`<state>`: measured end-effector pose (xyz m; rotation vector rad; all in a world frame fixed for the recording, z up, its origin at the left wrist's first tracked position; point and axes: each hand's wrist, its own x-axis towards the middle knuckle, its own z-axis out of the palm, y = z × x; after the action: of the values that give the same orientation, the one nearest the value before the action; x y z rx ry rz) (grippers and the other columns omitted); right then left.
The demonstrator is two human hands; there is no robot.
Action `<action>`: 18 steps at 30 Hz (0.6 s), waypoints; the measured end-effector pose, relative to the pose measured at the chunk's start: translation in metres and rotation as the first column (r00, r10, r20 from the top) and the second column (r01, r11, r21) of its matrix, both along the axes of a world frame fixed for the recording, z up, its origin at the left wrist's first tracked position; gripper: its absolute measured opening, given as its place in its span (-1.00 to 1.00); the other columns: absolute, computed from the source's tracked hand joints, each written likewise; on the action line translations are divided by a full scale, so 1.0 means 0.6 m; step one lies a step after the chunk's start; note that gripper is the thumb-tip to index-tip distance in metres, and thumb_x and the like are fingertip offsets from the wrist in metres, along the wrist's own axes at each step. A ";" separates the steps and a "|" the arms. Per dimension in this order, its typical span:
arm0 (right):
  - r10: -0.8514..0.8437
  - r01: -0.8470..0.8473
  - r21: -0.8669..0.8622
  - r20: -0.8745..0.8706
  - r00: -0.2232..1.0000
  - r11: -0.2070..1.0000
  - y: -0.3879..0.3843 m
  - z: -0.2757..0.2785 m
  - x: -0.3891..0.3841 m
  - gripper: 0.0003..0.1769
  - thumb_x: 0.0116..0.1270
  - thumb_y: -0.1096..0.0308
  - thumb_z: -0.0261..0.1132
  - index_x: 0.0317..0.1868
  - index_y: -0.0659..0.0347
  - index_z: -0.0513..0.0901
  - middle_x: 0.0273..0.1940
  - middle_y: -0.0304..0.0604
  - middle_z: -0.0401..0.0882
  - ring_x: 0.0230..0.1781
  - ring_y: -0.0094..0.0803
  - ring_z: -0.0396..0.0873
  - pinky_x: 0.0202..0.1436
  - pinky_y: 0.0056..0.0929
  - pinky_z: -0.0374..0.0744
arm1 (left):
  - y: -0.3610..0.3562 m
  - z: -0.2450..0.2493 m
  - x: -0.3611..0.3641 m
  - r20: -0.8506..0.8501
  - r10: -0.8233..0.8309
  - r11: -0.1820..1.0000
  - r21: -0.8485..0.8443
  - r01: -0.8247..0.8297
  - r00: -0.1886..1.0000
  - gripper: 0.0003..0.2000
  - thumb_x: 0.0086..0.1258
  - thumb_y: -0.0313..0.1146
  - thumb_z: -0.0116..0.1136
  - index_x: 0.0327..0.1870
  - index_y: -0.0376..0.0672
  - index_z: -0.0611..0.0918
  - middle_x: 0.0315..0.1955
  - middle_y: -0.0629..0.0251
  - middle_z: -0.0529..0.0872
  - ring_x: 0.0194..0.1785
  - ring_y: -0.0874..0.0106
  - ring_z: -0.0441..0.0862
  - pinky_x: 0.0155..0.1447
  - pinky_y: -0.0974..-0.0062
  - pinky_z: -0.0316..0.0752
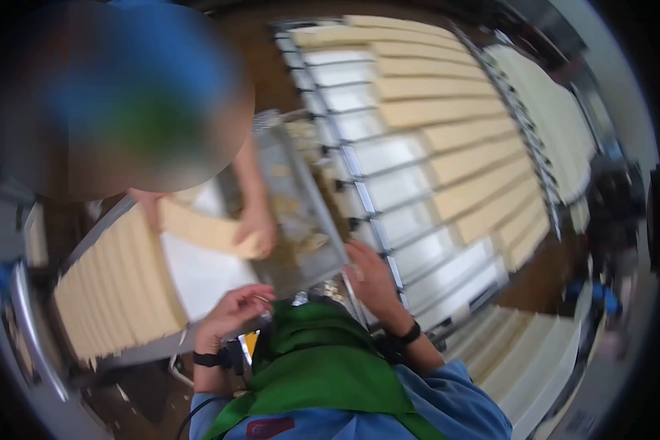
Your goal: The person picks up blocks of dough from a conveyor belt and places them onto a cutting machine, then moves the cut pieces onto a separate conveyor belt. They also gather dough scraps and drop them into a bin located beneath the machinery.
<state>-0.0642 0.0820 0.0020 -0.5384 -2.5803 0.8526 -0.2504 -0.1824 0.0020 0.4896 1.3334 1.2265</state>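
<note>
My left hand (236,309) hovers near the front edge of a white board (205,275), fingers loosely stretched and holding nothing that I can see. My right hand (374,280) is raised between a metal tray (312,275) and a slatted rack (370,202); its fingers are apart, and blur hides whether they touch the tray's rim. Across from me, a co-worker's hands (257,231) hold a pale dough-like strip (202,226) above the board. Beside it lies a row of similar pale strips (117,286).
Rows of pale strips (455,110) cover much of the rack at the right. Scraps (290,202) lie in the metal tray. A curved metal rail (33,330) stands at the left, and a pale ridged surface (524,359) is at the lower right.
</note>
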 end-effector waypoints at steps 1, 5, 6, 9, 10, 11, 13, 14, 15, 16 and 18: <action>-0.002 0.002 -0.037 -0.019 1.000 0.999 -0.005 0.003 -0.009 -0.62 0.26 0.49 0.31 0.10 0.28 0.57 0.08 0.06 0.59 0.03 0.05 0.59 0.12 -0.18 0.58 | -0.036 -0.001 0.012 0.066 0.013 1.000 -0.002 -0.013 0.998 -0.63 0.47 -0.47 0.15 0.28 -0.21 0.51 0.02 0.30 0.67 0.02 0.54 0.63 0.08 0.56 0.56; 0.197 -0.200 -0.058 -0.062 0.978 0.978 -0.059 0.008 -0.102 -0.71 0.25 0.55 0.27 0.00 0.30 0.62 0.01 0.06 0.61 -0.01 0.03 0.60 0.09 -0.17 0.57 | -0.172 -0.048 0.046 -0.072 0.611 0.774 -0.154 -0.615 0.788 -0.83 0.47 -0.41 0.20 -0.01 -0.23 0.63 -0.24 0.39 0.69 -0.27 0.60 0.59 -0.15 0.62 0.52; 0.292 -0.297 -0.074 -0.077 0.953 0.952 -0.083 0.014 -0.133 -0.72 0.25 0.54 0.28 0.00 0.30 0.61 0.01 0.05 0.60 0.00 0.02 0.58 0.10 -0.17 0.56 | -0.209 -0.096 0.059 -0.205 0.750 0.622 -0.105 -0.776 0.628 -0.87 0.46 -0.39 0.21 -0.10 -0.24 0.64 -0.32 0.43 0.68 -0.36 0.61 0.56 -0.24 0.63 0.49; 0.524 -0.529 -0.042 -0.094 0.846 0.847 -0.170 0.029 -0.251 -0.71 0.24 0.52 0.29 0.00 0.30 0.61 0.03 0.05 0.56 0.05 -0.01 0.53 0.15 -0.17 0.52 | -0.234 -0.104 0.085 -0.775 0.630 0.136 0.047 -0.990 0.050 -0.70 0.37 -0.33 0.28 -0.02 -0.32 0.52 -0.19 0.16 0.55 -0.19 0.37 0.49 -0.14 0.42 0.42; 0.583 -0.587 -0.017 -0.091 0.807 0.809 -0.204 0.037 -0.295 -0.70 0.24 0.51 0.29 0.01 0.31 0.60 0.03 0.04 0.55 0.06 -0.02 0.51 0.16 -0.17 0.51 | -0.229 -0.095 0.086 -0.863 0.492 0.003 0.137 -0.991 -0.118 -0.64 0.35 -0.32 0.29 0.03 -0.35 0.49 -0.14 0.08 0.52 -0.12 0.31 0.48 -0.09 0.36 0.42; 0.625 -0.628 0.000 -0.100 0.775 0.778 -0.231 0.031 -0.339 -0.67 0.24 0.49 0.29 0.03 0.33 0.59 0.03 0.06 0.52 0.08 -0.01 0.48 0.18 -0.15 0.48 | -0.236 -0.098 0.085 -0.886 0.462 0.034 0.063 -0.997 -0.041 -0.44 0.28 -0.31 0.34 0.20 -0.40 0.37 0.00 -0.11 0.37 0.09 0.07 0.39 0.13 0.21 0.37; 0.682 -0.681 0.044 -0.088 0.726 0.731 -0.273 -0.009 -0.438 -0.61 0.23 0.45 0.31 0.07 0.36 0.56 0.04 0.07 0.48 0.10 0.00 0.42 0.20 -0.12 0.43 | -0.228 -0.113 0.079 -0.906 0.421 0.068 0.085 -0.994 -0.048 -0.35 0.23 -0.31 0.37 0.26 -0.41 0.33 0.05 -0.15 0.32 0.13 -0.01 0.37 0.22 0.17 0.34; 0.701 -0.698 0.070 -0.067 0.710 0.713 -0.290 -0.033 -0.488 -0.58 0.23 0.44 0.32 0.10 0.38 0.55 0.05 0.07 0.46 0.11 0.01 0.39 0.20 -0.10 0.42 | -0.220 -0.120 0.074 -0.916 0.398 0.090 0.091 -0.992 -0.048 -0.31 0.21 -0.30 0.39 0.29 -0.41 0.31 0.07 -0.18 0.29 0.15 -0.06 0.36 0.27 0.15 0.32; 0.693 -0.686 0.108 -0.055 0.719 0.720 -0.309 -0.054 -0.534 -0.56 0.21 0.42 0.34 0.10 0.38 0.55 0.04 0.06 0.45 0.11 -0.01 0.38 0.18 -0.10 0.40 | -0.215 -0.126 0.066 -0.908 0.418 0.094 0.066 -0.993 -0.020 -0.22 0.14 -0.31 0.45 0.34 -0.40 0.26 0.12 -0.19 0.23 0.17 -0.13 0.36 0.32 0.13 0.32; 0.682 -0.671 0.146 -0.046 0.730 0.727 -0.325 -0.072 -0.575 -0.55 0.20 0.40 0.36 0.09 0.38 0.55 0.04 0.04 0.43 0.10 -0.02 0.37 0.17 -0.10 0.39 | -0.210 -0.127 0.059 -0.906 0.424 0.094 0.050 -0.994 -0.006 -0.21 0.14 -0.31 0.45 0.34 -0.40 0.27 0.12 -0.19 0.23 0.17 -0.14 0.37 0.31 0.12 0.34; 0.655 -0.642 0.206 0.008 0.756 0.739 -0.350 -0.093 -0.639 -0.52 0.17 0.33 0.39 0.09 0.34 0.57 0.05 0.01 0.43 0.12 -0.07 0.36 0.17 -0.10 0.36 | -0.201 -0.122 0.045 -0.899 0.438 0.098 0.017 -0.995 0.028 -0.21 0.12 -0.32 0.47 0.34 -0.40 0.27 0.11 -0.20 0.24 0.16 -0.15 0.38 0.29 0.11 0.36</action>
<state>-0.4475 -0.1283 -0.0539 0.4933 -2.7638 0.7686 -0.2236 -0.3028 -0.0711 -0.6462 2.9895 1.2768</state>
